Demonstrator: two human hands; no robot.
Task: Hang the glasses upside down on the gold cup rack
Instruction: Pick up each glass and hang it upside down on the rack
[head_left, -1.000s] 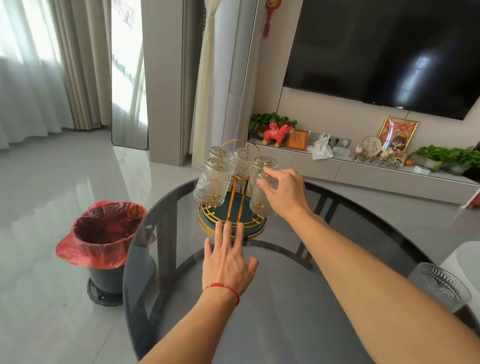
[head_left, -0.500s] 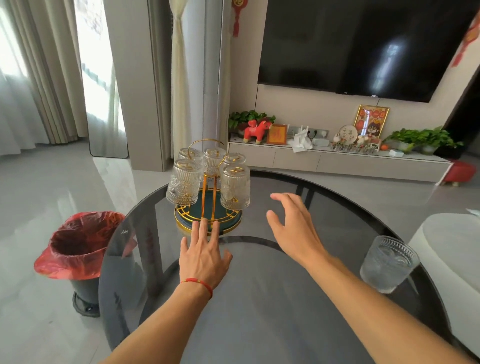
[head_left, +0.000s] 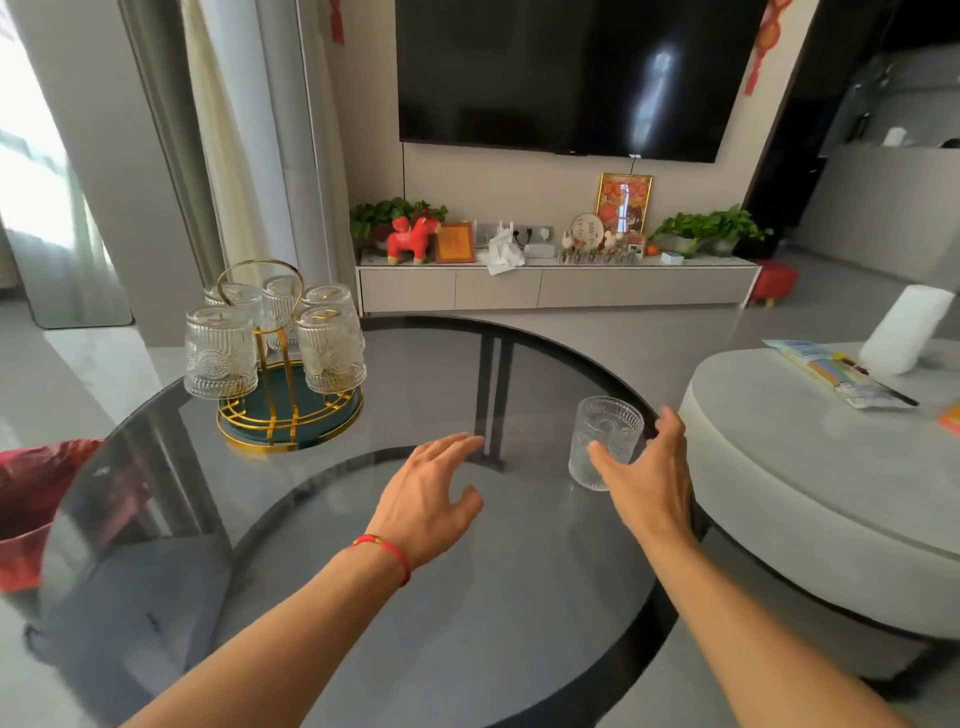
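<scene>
The gold cup rack (head_left: 280, 415) with a green base stands at the far left of the round dark glass table (head_left: 363, 597). Several ribbed glasses (head_left: 221, 353) hang upside down on it. One more ribbed glass (head_left: 602, 439) stands upright near the table's right edge. My right hand (head_left: 649, 478) is open around that glass, thumb on its near side and fingers behind it, not clearly closed on it. My left hand (head_left: 431, 499), with a red string at the wrist, hovers open over the table's middle, apart from the rack.
A bin with a red bag (head_left: 26, 509) stands on the floor left of the table. A pale round table (head_left: 831, 467) with papers and a white roll adjoins on the right. A TV cabinet (head_left: 556, 286) lines the far wall.
My right hand swung right, from the table's middle to the upright glass. My left hand left the rack's base and drifted right. The view turned right, so the rack now sits further left.
</scene>
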